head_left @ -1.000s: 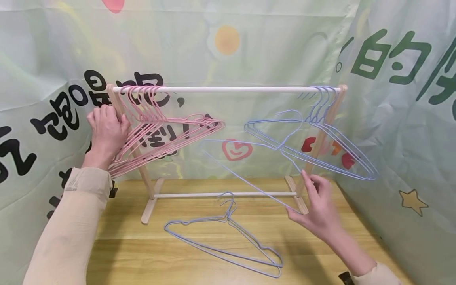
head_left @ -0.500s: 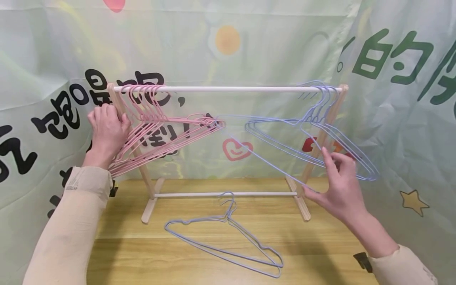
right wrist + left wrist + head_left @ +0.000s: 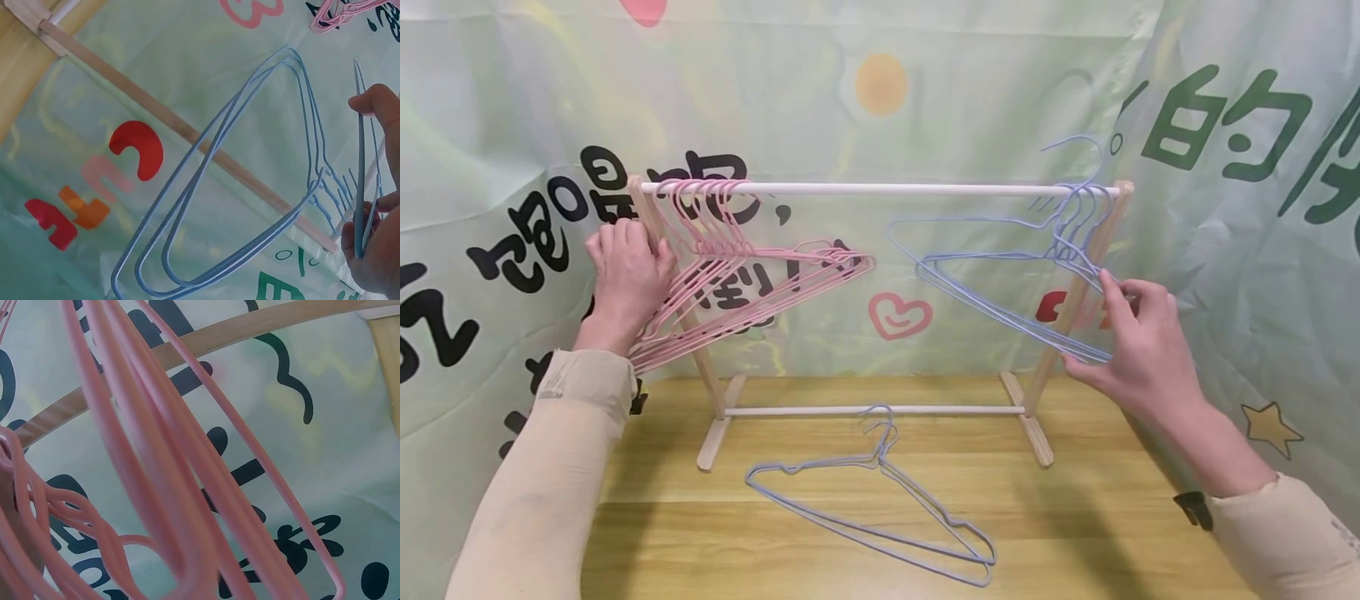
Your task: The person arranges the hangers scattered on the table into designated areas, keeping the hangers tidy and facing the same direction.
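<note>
My left hand (image 3: 628, 267) grips the left wooden post (image 3: 646, 208) of a small clothes rack, beside several pink wire hangers (image 3: 718, 250) hung on its white top bar (image 3: 887, 189). In the left wrist view, pink hangers (image 3: 144, 437) fill the foreground and the hand cannot be made out. My right hand (image 3: 1153, 350) pinches a blue wire hanger (image 3: 359, 181) by one end between thumb and fingers. Its hook (image 3: 1075, 137) stands above the bar near the right post. Behind it, other blue hangers (image 3: 212, 140) hang from the bar's right end.
Two more blue hangers (image 3: 882, 454) lie overlapped on the wooden table (image 3: 662, 533) before the rack. A lower white bar (image 3: 865, 410) joins the rack's feet. Printed cloth (image 3: 970, 100) hangs behind and at both sides.
My right hand has moved up and to the right with the blue hanger, whose hook has risen from below the bar to above it. The left hand stays on the post.
</note>
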`<state>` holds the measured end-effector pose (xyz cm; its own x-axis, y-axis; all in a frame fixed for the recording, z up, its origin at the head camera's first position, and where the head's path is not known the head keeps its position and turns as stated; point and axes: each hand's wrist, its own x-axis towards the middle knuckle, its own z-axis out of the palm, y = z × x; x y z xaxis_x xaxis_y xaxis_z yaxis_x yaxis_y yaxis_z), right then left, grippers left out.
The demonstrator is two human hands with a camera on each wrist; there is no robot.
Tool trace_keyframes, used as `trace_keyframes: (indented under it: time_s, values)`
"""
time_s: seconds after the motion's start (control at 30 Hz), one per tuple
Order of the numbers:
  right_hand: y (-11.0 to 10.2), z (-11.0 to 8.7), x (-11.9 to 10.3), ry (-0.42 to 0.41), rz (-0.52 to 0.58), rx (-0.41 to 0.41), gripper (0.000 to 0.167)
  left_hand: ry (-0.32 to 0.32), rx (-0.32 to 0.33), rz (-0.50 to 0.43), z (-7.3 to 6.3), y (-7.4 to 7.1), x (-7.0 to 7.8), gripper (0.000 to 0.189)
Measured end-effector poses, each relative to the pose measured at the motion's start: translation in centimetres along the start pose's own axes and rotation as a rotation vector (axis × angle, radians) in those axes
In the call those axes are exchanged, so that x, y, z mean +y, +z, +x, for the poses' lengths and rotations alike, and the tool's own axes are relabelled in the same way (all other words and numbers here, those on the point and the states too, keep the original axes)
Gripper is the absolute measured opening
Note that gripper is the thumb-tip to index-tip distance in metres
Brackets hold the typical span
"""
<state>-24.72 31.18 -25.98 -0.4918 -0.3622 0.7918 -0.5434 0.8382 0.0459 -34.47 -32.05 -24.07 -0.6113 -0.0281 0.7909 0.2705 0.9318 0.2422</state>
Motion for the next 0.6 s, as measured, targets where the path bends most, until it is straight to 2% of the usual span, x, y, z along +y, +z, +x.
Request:
trace_keyframes:
  time_s: [0.2,0.47,0.6]
  values:
    - [0.1,0.1,0.0,0.089,-0.033,-0.091,0.116,0.003,0.002,-0.003,-0.1,0.0,0.1,0.022]
    - [1.5,-0.9,0.8,0.005,-0.037,-0.085,0.109,-0.016,-0.014,0.001,-0.2,-0.1,0.1,0.022]
    - [2.1,-1.4,1.0,-0.011,-0.044,-0.085,0.108,-0.010,-0.010,0.002,-0.1,-0.1,0.1,0.022]
